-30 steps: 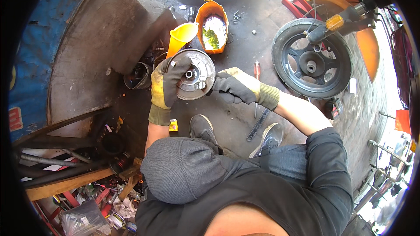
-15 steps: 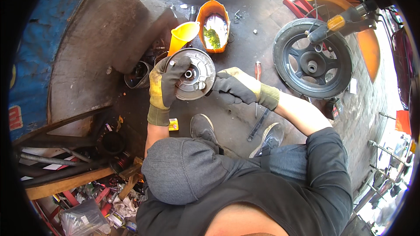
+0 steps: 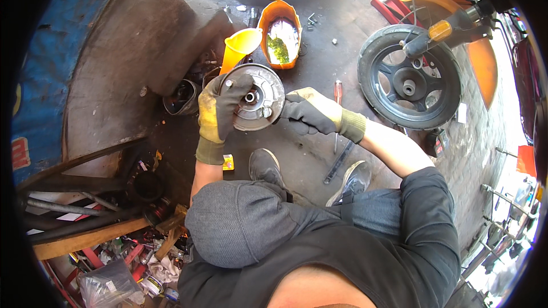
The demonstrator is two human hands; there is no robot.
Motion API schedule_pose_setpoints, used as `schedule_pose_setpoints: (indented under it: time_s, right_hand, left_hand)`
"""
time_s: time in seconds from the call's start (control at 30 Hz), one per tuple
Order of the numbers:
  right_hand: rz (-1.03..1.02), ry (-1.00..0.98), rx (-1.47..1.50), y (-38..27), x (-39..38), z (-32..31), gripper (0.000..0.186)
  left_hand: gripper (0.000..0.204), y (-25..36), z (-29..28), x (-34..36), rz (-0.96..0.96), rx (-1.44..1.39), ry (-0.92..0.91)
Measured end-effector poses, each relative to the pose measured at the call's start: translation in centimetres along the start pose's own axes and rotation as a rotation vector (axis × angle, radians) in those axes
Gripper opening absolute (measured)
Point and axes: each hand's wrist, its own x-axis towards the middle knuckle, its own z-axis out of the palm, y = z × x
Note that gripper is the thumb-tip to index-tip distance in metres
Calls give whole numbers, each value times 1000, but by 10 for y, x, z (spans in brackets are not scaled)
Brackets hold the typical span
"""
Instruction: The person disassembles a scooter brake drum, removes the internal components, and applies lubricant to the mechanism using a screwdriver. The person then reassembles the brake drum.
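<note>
A round grey metal brake plate with a hub hole in its middle is held up in front of me. My left hand, in a yellow and dark grey work glove, is closed on the plate's left side, thumb across its face. On the plate's right rim, my gloved right hand has its fingers curled together. What those fingers grip behind the rim is hidden. Just beyond the plate stand a yellow funnel and a cut-open orange container with shiny liquid inside.
A screwdriver and a dark flat bar lie on the floor near my shoes. At the right is a scooter wheel on its fork. A small yellow box sits by my left forearm. Clutter fills the lower left.
The brake plate and my left hand have shifted very slightly to the right. My right hand stays at the plate's rim with its fingers still curled.
</note>
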Motion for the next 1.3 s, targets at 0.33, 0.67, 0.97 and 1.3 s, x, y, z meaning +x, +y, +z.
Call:
schedule_pose_setpoints:
  time_s: [0.33,0.67,0.97,1.3]
  right_hand:
    - [276,71,-14,-19,-3,-4,23]
    - [272,42,-7,-8,-1,-5,25]
    - [243,-36,0,-12,-4,-10,18]
    - [222,8,-8,-13,-5,-6,20]
  left_hand:
    - [26,-8,2,2,-3,110,69]
    - [26,-4,0,1,-18,51,9]
    - [29,0,1,1,-7,77,-37]
    - [29,-2,3,2,-43,-23,-5]
